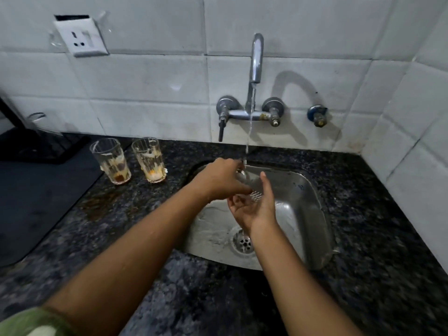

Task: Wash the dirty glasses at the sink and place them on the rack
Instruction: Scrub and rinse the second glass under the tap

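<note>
Over the steel sink [305,214] I hold a clear glass [251,184] tilted under the running tap [256,59]. My left hand [221,179] grips its upper part from the left, and water falls onto the rim there. My right hand [254,204] cups the glass base from below and the right, fingers curled round it. Two dirty glasses stand upright on the counter left of the sink: one with brown residue [111,161], one with orange and white residue [149,160].
A dark mat [36,202] covers the counter at the left, with a black rack [41,146] and a clear glass [40,122] behind it. The speckled granite counter [375,238] surrounds the sink. Tiled walls stand behind and to the right. The sink drain [243,242] lies below my hands.
</note>
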